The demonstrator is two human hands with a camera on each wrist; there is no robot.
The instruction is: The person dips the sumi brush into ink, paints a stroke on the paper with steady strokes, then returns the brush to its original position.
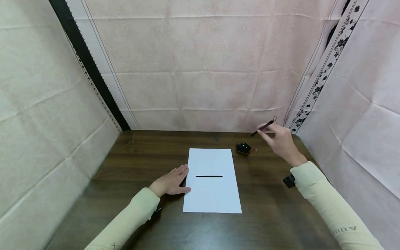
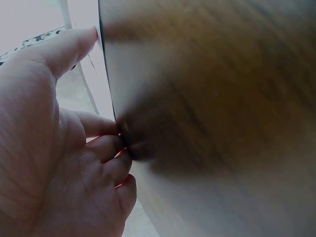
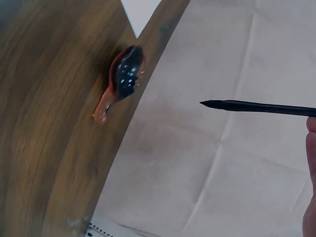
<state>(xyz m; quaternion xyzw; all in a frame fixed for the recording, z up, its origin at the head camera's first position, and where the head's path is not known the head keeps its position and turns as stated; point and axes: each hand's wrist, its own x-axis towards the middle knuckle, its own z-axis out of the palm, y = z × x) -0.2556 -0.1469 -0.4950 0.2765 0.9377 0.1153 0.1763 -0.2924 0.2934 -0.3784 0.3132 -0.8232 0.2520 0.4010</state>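
Note:
A white sheet of paper (image 1: 212, 198) lies on the table with one black horizontal stroke (image 1: 208, 176) across its middle. My left hand (image 1: 171, 181) rests at the sheet's left edge, fingers extended and thumb over the margin. Off to the right, my right hand (image 1: 281, 143) pinches a thin black ink brush (image 1: 265, 125) between thumb and fingers. The brush has a cord loop at its upper end, and its dark pointed tip (image 3: 212, 104) shows in the right wrist view. Down and left of that hand sits a small orange-brown dish (image 3: 102, 106) holding glossy black ink (image 3: 127, 74).
The dark wooden table (image 1: 140, 156) ends at a pale cloth backdrop (image 1: 212, 86) behind the dish. Similar cloth (image 1: 359, 132) hangs at the right, close to my right arm, and another cloth (image 1: 47, 121) closes off the left side.

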